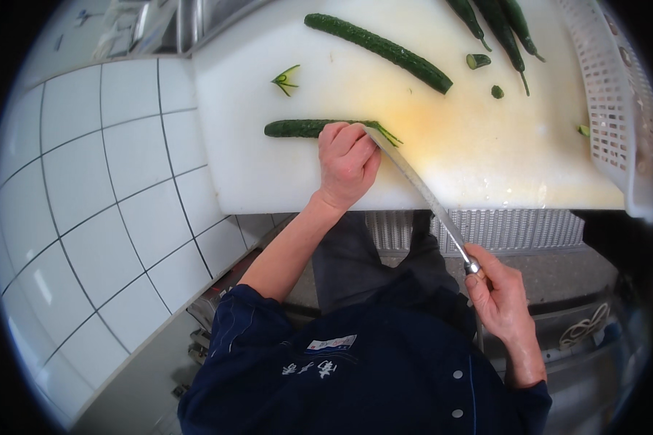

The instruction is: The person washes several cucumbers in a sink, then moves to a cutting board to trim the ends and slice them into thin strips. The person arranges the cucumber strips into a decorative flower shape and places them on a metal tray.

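Note:
My left hand presses a dark green cucumber against the white cutting board, its fingers curled over the right part. Thin green strips splay from that end. In my right hand is the handle of a long, narrow knife. The blade slants up and left across the board's front edge, and its tip lies by my left fingers at the cucumber's cut end. Further back rests a second cucumber, its right end cut flat. A small fanned cucumber piece lies to its left.
Several long green vegetables with thin stems lie at the back right. Near them are a cucumber stub and a small end slice. A white perforated plastic basket borders the right side. White wall tiles rise at left.

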Demonstrator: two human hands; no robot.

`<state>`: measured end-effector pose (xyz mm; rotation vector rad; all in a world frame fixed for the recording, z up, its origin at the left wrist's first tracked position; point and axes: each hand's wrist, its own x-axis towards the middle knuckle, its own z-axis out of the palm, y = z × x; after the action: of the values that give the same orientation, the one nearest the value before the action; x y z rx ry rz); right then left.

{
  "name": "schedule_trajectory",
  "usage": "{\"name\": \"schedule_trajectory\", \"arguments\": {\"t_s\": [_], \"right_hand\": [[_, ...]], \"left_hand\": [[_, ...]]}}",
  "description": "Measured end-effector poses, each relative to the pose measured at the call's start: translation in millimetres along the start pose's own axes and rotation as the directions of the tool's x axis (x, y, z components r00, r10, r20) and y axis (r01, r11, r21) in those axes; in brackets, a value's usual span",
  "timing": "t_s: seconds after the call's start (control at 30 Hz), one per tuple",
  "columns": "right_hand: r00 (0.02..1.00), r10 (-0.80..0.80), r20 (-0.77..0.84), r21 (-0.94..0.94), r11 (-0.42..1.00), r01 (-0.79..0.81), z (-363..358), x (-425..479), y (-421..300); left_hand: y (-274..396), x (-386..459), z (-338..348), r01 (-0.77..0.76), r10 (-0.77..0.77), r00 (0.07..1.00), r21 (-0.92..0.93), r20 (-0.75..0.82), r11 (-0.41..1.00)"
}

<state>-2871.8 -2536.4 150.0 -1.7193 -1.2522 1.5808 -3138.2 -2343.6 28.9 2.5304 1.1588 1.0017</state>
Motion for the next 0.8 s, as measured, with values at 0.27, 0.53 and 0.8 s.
{"name": "schedule_trajectory", "arguments": {"t_s": [0.27,0.53,0.8], "right_hand": [[1.0,0.017,0.015,-0.024,1.0,-0.017,0.6,-1.4,-6.7],[1.0,0.012,0.011,-0.036,0.999,-0.011,-0.3,-1.2,-5.8],[0.998,0.047,0.044,-0.043,0.998,-0.046,-0.6,7.0,-7.4]], "left_hand": [[-1.4,-0.4,1.4,-0.004,0.004,1.0,-0.013,-0.009,1.0],[-2.5,-1.5,1.8,-0.005,0.005,1.0,-0.021,-0.023,1.0],[-2.8,-1.8,3.4,-0.006,0.006,0.999,-0.01,-0.033,1.0]]}}
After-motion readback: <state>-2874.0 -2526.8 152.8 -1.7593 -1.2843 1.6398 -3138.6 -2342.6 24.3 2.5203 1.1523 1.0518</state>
